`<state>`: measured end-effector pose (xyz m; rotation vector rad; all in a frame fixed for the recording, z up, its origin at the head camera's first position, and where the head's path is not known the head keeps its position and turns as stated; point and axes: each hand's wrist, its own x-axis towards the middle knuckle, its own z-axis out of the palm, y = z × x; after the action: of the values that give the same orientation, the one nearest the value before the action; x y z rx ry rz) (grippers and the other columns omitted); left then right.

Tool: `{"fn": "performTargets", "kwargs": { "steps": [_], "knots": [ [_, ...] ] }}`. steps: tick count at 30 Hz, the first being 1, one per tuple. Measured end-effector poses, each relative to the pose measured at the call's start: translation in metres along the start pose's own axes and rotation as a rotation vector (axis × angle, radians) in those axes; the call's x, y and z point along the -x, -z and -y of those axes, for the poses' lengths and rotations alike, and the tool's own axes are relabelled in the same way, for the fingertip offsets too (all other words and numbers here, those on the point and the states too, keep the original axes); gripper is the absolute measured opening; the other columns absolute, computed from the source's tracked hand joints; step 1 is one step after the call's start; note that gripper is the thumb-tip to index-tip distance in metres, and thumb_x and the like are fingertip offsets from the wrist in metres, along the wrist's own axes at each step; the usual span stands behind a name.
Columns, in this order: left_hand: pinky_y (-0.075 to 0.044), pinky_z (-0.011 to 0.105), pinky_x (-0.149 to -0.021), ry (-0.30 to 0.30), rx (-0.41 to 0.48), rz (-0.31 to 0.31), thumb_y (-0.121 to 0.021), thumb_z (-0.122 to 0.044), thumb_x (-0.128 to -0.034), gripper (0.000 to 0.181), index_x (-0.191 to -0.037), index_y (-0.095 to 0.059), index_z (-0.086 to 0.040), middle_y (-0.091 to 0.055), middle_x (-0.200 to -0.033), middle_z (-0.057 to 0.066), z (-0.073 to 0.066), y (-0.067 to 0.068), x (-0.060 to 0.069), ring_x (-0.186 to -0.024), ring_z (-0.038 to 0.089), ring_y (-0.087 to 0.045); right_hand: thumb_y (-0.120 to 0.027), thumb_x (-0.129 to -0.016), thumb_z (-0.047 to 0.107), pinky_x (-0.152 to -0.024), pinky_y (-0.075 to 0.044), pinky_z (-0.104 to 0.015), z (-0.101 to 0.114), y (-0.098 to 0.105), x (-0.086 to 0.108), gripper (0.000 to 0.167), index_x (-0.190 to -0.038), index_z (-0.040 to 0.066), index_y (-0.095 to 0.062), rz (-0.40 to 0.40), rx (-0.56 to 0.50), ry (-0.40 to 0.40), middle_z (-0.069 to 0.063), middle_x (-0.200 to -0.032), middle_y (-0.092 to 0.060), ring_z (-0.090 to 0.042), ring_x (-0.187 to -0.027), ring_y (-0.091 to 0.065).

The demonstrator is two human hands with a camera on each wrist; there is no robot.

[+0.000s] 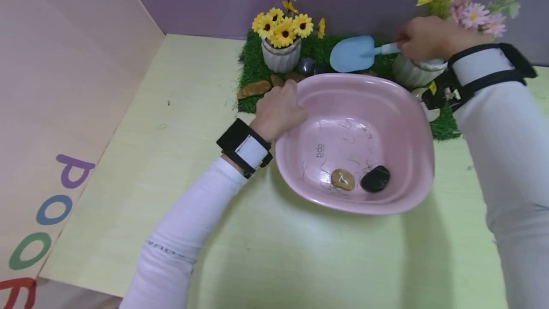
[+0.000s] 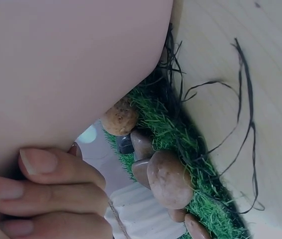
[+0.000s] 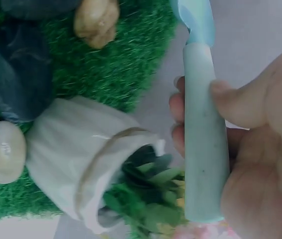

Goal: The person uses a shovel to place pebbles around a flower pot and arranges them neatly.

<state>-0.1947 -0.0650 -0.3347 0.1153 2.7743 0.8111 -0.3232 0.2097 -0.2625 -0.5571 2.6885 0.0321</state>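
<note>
A pink basin is tilted over the table, with a tan stone and a black stone lying inside among stray grass bits. My left hand grips its left rim; in the left wrist view the curled fingers hook round the rim. In my right hand is a light blue toy shovel, held by its pale handle with thumb and fingers around it. The shovel's blade points left, above the grass mat behind the basin.
On the mat stand a pot of yellow flowers and a pot of pink flowers. Several stones, such as a long brown one, lie along it. A purple wall rises behind, and a lettered panel at left.
</note>
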Motion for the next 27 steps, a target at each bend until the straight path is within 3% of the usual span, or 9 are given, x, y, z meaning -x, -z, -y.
{"fn": "performTargets", "kwargs": {
  "steps": [2,9,11,16,18,20,22,25,27],
  "knots": [
    [-0.054,0.025,-0.045,0.000,0.001,-0.002,-0.059,-0.017,-0.0880,0.045,-0.128,-0.049,0.001,-0.063,-0.090,0.014,-0.001,0.000,0.000,-0.064,0.020,-0.067,-0.031,-0.100,0.013,-0.074,-0.044,-0.052,0.003,0.005,0.004,0.046,-0.133,-0.014,-0.046,-0.037,0.003,0.027,-0.038,-0.119,-0.054,-0.045,-0.094,-0.055],
    [-0.054,0.026,-0.045,0.004,-0.004,0.004,-0.059,-0.016,-0.0874,0.045,-0.127,-0.049,0.001,-0.063,-0.088,0.013,-0.002,0.000,0.000,-0.064,0.020,-0.067,-0.028,-0.101,0.015,-0.080,-0.041,-0.059,0.007,0.021,0.018,0.047,-0.135,-0.015,-0.043,-0.074,0.011,0.060,-0.038,-0.126,-0.048,-0.047,-0.101,-0.049],
    [-0.054,0.026,-0.045,0.009,-0.013,0.003,-0.060,-0.017,-0.0873,0.044,-0.127,-0.049,0.001,-0.063,-0.089,0.013,-0.003,0.001,0.000,-0.064,0.021,-0.067,-0.029,-0.103,0.019,-0.091,-0.039,-0.064,0.006,0.024,0.021,0.049,-0.137,-0.013,-0.042,-0.077,-0.018,0.055,-0.038,-0.128,-0.047,-0.050,-0.106,-0.048],
    [-0.054,0.029,-0.047,0.005,-0.030,-0.005,-0.060,-0.019,-0.0867,0.044,-0.125,-0.050,0.000,-0.063,-0.089,0.013,-0.001,0.001,-0.001,-0.066,0.021,-0.067,-0.035,-0.105,0.033,-0.094,-0.040,-0.067,0.006,0.026,0.028,0.052,-0.136,-0.008,-0.046,-0.024,-0.014,0.074,-0.035,-0.129,-0.050,-0.050,-0.112,-0.050],
    [-0.054,0.029,-0.048,0.000,-0.026,-0.006,-0.060,-0.020,-0.0864,0.045,-0.125,-0.050,0.000,-0.063,-0.088,0.013,0.000,0.000,-0.001,-0.065,0.021,-0.067,-0.040,-0.103,0.036,-0.081,-0.047,-0.057,0.010,0.026,0.032,0.051,-0.132,-0.005,-0.051,0.011,0.036,0.095,-0.031,-0.124,-0.056,-0.043,-0.104,-0.056],
    [-0.054,0.028,-0.048,0.003,-0.024,-0.004,-0.061,-0.022,-0.0868,0.046,-0.126,-0.050,0.001,-0.063,-0.087,0.013,0.001,0.001,-0.001,-0.065,0.021,-0.067,-0.044,-0.102,0.039,-0.093,-0.041,-0.061,0.020,0.026,0.037,0.049,-0.129,-0.001,-0.057,0.050,0.077,0.110,-0.027,-0.123,-0.060,-0.041,-0.104,-0.057],
    [-0.055,0.028,-0.047,0.004,-0.016,-0.003,-0.061,-0.023,-0.0876,0.048,-0.127,-0.049,0.001,-0.063,-0.087,0.013,0.002,0.001,0.000,-0.063,0.020,-0.067,-0.047,-0.101,0.040,-0.095,-0.033,-0.060,0.030,0.025,0.041,0.044,-0.123,0.006,-0.063,0.083,0.150,0.127,-0.021,-0.121,-0.064,-0.036,-0.100,-0.059],
    [-0.055,0.027,-0.046,-0.001,-0.010,-0.004,-0.060,-0.022,-0.0885,0.047,-0.128,-0.049,0.001,-0.063,-0.088,0.013,0.003,0.002,0.001,-0.063,0.020,-0.067,-0.052,-0.099,0.039,-0.092,-0.021,-0.061,0.046,0.021,0.046,0.034,-0.114,0.014,-0.068,0.128,0.252,0.139,-0.013,-0.114,-0.070,-0.032,-0.096,-0.059],
    [-0.054,0.027,-0.046,-0.008,-0.003,-0.005,-0.060,-0.021,-0.0886,0.047,-0.128,-0.048,0.001,-0.063,-0.088,0.013,0.003,0.002,0.002,-0.063,0.020,-0.067,-0.056,-0.097,0.037,-0.085,-0.021,-0.055,0.054,0.017,0.048,0.029,-0.111,0.016,-0.070,0.157,0.312,0.142,-0.008,-0.106,-0.072,-0.027,-0.091,-0.058]
  ]
}}
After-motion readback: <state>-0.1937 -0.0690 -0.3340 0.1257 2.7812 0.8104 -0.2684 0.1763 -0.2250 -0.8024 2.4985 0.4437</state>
